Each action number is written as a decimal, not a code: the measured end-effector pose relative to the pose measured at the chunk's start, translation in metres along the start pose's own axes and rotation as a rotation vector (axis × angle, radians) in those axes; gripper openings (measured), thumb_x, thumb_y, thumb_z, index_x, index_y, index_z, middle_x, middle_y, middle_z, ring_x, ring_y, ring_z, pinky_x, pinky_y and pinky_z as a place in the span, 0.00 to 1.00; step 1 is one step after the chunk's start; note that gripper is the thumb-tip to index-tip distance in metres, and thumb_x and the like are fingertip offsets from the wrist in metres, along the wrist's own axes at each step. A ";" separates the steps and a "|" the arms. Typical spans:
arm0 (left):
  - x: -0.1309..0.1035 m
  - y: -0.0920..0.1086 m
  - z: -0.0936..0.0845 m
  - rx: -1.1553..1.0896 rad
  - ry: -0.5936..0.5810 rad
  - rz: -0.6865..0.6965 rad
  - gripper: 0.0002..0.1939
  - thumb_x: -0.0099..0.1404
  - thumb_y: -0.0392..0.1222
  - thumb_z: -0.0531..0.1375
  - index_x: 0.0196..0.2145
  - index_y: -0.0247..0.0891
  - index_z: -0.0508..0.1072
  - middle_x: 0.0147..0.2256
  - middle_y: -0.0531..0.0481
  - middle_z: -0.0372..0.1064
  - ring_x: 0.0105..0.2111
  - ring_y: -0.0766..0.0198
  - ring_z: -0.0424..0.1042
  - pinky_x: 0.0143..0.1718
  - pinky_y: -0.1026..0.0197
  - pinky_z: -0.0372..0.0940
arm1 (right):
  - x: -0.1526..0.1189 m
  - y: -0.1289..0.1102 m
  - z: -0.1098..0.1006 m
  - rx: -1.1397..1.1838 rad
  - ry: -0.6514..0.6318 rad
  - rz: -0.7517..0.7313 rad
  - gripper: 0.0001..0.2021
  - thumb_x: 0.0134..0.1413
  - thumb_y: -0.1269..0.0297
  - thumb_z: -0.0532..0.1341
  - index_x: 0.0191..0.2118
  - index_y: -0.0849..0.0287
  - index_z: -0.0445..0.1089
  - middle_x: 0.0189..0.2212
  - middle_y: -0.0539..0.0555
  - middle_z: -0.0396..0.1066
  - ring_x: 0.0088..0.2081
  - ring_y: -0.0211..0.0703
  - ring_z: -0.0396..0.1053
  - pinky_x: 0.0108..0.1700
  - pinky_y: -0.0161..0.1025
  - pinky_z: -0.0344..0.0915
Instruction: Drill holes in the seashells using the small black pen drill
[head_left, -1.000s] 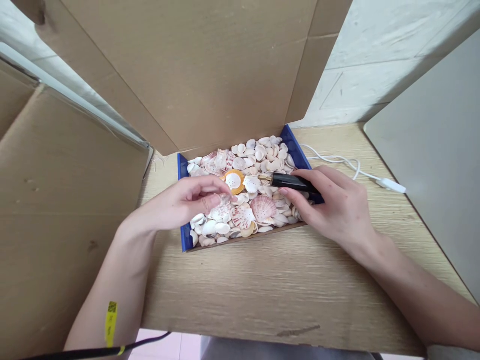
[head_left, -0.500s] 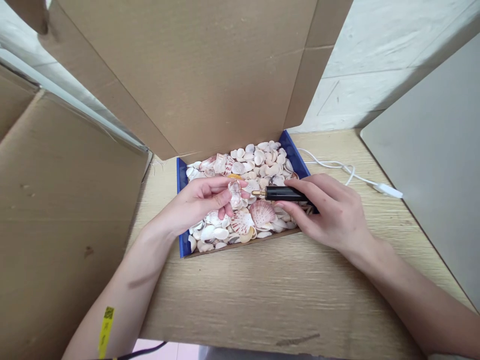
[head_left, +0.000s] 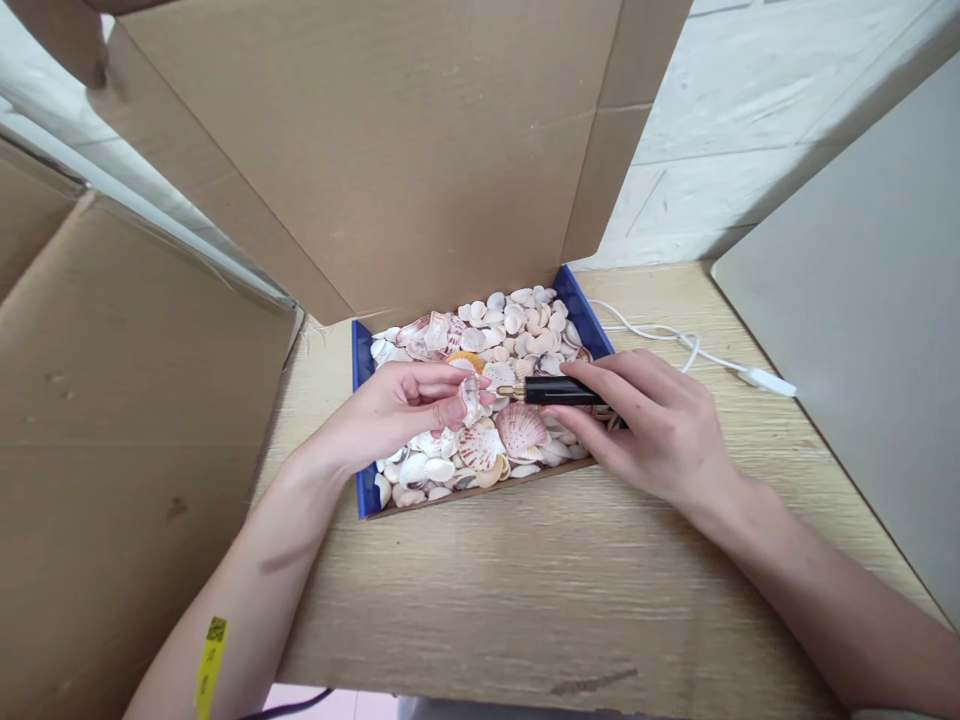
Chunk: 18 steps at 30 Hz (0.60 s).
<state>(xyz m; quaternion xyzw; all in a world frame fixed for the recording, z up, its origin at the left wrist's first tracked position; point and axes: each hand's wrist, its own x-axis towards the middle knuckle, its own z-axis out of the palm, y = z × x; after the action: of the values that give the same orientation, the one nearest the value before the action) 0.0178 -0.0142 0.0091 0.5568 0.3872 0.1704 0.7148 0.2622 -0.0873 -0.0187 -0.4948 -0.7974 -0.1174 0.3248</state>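
Note:
Over the shell-filled box, my left hand is closed on a small whitish-pink seashell, pinched between thumb and fingers. My right hand grips a black pen-shaped mini drill with a brass-coloured chuck, held level and pointing left. Its thin bit reaches to the held shell's right side; whether it touches cannot be made out. Beneath both hands lie many loose seashells, among them a pinkish scallop shell and a red-streaked scallop shell.
The shells lie in a shallow box with blue side walls and a raised cardboard lid. A white cable with an inline switch rests on the wooden table. Cardboard stands left, a pale panel right.
The drill has moved slightly left, bringing its bit up to the shell. My left hand has turned the shell more edge-on. The view has shifted a little.

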 end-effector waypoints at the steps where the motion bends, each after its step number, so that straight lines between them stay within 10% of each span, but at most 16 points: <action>1: 0.000 -0.001 0.000 0.005 -0.004 0.001 0.15 0.58 0.40 0.67 0.43 0.37 0.78 0.35 0.49 0.77 0.30 0.70 0.71 0.31 0.69 0.65 | 0.000 0.000 0.000 0.005 -0.008 -0.008 0.16 0.54 0.59 0.64 0.45 0.63 0.69 0.33 0.56 0.73 0.33 0.42 0.69 0.35 0.38 0.67; 18: -0.001 0.002 -0.001 0.046 -0.029 0.001 0.12 0.60 0.41 0.64 0.43 0.38 0.78 0.35 0.50 0.77 0.28 0.71 0.69 0.28 0.72 0.62 | 0.000 0.000 -0.001 0.021 -0.026 0.002 0.17 0.53 0.60 0.64 0.47 0.62 0.68 0.34 0.57 0.73 0.34 0.42 0.69 0.36 0.38 0.68</action>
<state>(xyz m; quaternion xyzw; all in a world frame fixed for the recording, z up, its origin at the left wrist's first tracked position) 0.0164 -0.0137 0.0111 0.5759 0.3803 0.1538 0.7072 0.2622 -0.0880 -0.0182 -0.4936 -0.8024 -0.1020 0.3196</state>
